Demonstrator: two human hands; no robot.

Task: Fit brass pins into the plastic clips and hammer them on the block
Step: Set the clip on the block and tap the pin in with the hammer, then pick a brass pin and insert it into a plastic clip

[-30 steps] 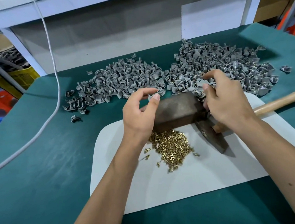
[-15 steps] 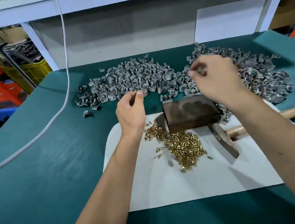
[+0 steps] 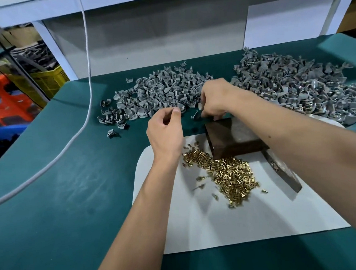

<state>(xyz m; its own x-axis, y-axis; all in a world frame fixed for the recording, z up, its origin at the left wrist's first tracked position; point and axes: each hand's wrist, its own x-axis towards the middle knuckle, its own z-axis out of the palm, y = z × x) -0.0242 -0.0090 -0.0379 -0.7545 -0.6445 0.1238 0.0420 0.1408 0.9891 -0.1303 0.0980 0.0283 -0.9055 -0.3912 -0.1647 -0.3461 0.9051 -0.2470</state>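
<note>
My left hand [image 3: 165, 131] hovers over the green table with thumb and forefinger pinched on a grey clip at the near edge of the left clip pile [image 3: 160, 93]. My right hand [image 3: 215, 101] reaches across into the same pile, fingers curled down round a pale grey clip [image 3: 200, 107]. Just below that hand sits the dark block [image 3: 233, 136], at the top of the white sheet [image 3: 202, 229]. A heap of brass pins [image 3: 225, 169] lies in front of the block. The hammer head [image 3: 283, 170] rests on the sheet under my right forearm, its handle hidden.
A second, larger heap of grey clips [image 3: 297, 85] lies at the back right. A white cable [image 3: 86, 78] hangs down and runs across the table's left side. A grey panel closes the back; crates and an orange stool stand off the left edge.
My right hand has swung from the right clip pile leftward to the left pile. My left hand stayed at that pile's near edge.
</note>
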